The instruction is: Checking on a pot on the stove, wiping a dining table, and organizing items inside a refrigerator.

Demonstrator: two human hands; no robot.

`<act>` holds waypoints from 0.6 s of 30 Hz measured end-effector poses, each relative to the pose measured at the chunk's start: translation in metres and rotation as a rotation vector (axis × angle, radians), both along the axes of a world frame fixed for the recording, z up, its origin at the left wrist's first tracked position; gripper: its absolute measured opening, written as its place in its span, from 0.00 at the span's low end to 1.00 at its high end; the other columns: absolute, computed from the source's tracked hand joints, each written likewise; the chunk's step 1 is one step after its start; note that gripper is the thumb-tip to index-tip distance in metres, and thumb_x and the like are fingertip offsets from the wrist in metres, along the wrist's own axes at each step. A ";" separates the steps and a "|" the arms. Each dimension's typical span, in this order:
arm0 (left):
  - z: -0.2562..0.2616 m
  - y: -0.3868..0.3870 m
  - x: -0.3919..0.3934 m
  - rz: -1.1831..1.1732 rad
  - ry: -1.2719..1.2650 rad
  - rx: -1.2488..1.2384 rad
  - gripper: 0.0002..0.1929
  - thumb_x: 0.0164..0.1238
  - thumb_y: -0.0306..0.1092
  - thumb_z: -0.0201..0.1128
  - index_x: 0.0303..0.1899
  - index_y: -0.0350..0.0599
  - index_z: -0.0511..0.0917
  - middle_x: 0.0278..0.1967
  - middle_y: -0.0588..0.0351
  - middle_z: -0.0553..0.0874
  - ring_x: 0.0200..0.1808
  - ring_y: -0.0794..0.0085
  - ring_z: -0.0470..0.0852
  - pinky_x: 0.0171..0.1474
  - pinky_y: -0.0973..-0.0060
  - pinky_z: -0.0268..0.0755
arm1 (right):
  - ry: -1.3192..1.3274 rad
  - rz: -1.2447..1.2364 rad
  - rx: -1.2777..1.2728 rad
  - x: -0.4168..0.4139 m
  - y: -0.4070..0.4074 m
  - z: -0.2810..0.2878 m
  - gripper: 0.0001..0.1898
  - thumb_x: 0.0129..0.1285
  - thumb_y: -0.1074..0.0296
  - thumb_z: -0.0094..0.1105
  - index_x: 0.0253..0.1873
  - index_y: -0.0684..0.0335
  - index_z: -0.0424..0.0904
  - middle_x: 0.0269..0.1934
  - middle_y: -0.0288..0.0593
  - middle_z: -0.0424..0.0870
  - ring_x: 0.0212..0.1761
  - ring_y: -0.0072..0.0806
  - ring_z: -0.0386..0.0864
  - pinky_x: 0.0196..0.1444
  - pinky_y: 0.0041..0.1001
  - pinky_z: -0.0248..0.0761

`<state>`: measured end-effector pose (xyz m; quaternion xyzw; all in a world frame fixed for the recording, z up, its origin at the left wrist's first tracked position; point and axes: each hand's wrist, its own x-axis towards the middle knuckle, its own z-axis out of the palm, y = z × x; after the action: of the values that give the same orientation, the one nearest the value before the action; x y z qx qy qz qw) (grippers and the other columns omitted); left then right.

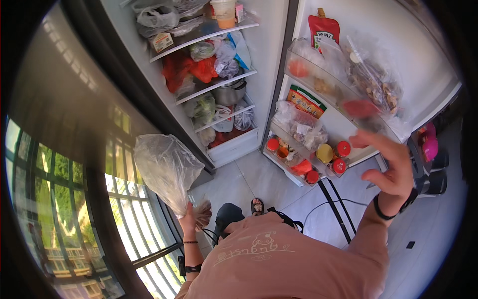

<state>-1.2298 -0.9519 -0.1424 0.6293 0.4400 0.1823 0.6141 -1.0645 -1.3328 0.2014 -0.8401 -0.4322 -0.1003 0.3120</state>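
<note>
My left hand (pixel 189 220) grips the gathered neck of a clear plastic bag (pixel 166 164), puffed out on the left in front of the refrigerator's dark side. A bundle of brownish, unclear contents (pixel 202 215) hangs beside that hand. My right hand (pixel 390 168) is raised near the open refrigerator door, its thumb and fingers apart and nothing between them. Close above it is the upper door shelf (pixel 321 80), with bagged food and a red Heinz ketchup pouch (pixel 324 31). Red-lidded jars (pixel 343 148) stand in the lower door shelf, left of my right hand.
The open refrigerator's glass shelves (pixel 209 41) hold bagged food, a lidded plastic tub (pixel 224 14) and a steel pot (pixel 229 91). Two black poles (pixel 336 209) and a cable (pixel 317 205) are at the floor on the right. Barred windows (pixel 138 216) stand on the left.
</note>
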 end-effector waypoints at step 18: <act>-0.050 0.085 0.098 -0.244 -0.172 0.051 0.27 0.54 0.33 0.66 0.55 0.32 0.68 0.51 0.48 0.77 0.52 0.67 0.75 0.54 0.73 0.66 | -0.634 0.500 0.020 0.047 0.136 0.118 0.39 0.50 0.51 0.65 0.60 0.73 0.59 0.37 0.50 0.72 0.25 0.28 0.74 0.26 0.25 0.67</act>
<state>-1.1316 -0.8671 -0.1928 0.6755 0.3010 0.1705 0.6511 -1.0177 -1.1972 0.3189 -0.6333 -0.6971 -0.2798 0.1861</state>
